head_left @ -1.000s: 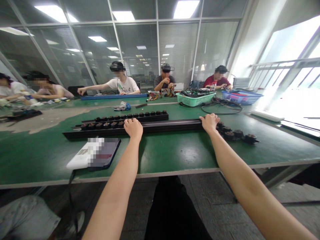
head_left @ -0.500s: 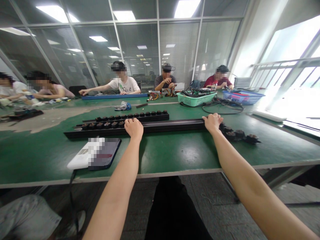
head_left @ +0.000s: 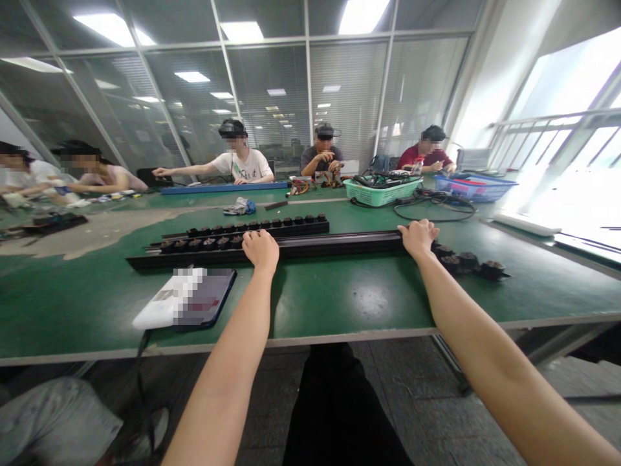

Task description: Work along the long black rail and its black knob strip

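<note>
A long black rail lies across the green table in front of me. My left hand is closed over it near its middle, fingers curled round the far side. Farther right, my right hand grips the same rail, its fingers bent over the top. Left of my left hand, a row of round black parts runs along the rail. Behind it lies a second black rail with a similar row. More loose black round parts sit just right of my right hand, partly hidden by it.
A phone and a white device lie near the front edge. Farther back are a green basket of cables, a blue basket, a grey-blue cloth and a long blue bar. Several people sit across the table.
My right hand has slid slightly to the right along the rail. My left hand keeps its place on it, and the view has shifted a little.
</note>
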### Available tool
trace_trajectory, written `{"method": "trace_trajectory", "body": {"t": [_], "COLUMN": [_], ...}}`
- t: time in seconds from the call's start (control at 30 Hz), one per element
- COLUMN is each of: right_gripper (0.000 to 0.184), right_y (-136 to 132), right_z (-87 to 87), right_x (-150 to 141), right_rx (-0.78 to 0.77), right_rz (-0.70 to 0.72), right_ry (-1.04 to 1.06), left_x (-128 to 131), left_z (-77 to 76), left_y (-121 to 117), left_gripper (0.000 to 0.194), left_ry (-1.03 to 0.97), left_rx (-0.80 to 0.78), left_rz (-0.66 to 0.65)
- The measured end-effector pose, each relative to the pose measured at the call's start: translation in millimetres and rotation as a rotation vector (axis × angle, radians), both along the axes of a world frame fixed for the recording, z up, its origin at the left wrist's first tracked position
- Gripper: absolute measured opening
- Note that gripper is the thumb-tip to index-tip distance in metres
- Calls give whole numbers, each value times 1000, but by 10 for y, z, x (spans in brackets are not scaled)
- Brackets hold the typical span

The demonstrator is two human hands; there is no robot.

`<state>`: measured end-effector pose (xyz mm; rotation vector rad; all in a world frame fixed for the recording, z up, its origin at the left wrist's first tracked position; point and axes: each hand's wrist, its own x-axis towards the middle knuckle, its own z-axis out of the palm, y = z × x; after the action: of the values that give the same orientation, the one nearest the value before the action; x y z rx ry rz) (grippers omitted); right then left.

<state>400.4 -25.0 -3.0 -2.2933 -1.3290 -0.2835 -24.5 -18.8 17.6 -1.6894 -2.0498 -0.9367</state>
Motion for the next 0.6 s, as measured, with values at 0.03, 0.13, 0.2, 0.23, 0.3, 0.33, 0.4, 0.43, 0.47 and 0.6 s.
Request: {"method": "trace_trajectory", "body": {"t": [0.03,0.13,0.2,0.23,0.3,0.33,0.4,0.43,0.47,0.6], "right_gripper": [50,52,53,54,53,54,55,56,57,56], "right_y": [1,3,4,4,2,1,-3,-5,-7,-13], "right_z": [-1,-2,1,3,8,10,13,14,14,17], "right_x": [4,11,16,20,28,32,36,37,36,35], "right_rx": [4,19,17,13,6,6,15,21,27,22], "right_rz": [-1,1,-3,-7,-16,-19,-21,-20,-18,-27], "right_ry": [-1,-4,-3,-2,2,4,5,4,2,0], "left_x": [1,4,5,5,6,7,10,12,13,15], "left_z": [2,5,3,1,-2,-3,-3,-1,0,7], "left_y": [-1,-2,-3,-2,0,1,5,6,7,5], "left_gripper": [43,44,44,44,43,43,43,43,43,42], "left_ry": [1,7,11,13,14,14,13,11,8,2], "left_rx": [-1,-7,-6,-5,0,1,0,-2,-4,-7], "left_rz": [0,2,5,5,2,0,0,0,0,-2]}}
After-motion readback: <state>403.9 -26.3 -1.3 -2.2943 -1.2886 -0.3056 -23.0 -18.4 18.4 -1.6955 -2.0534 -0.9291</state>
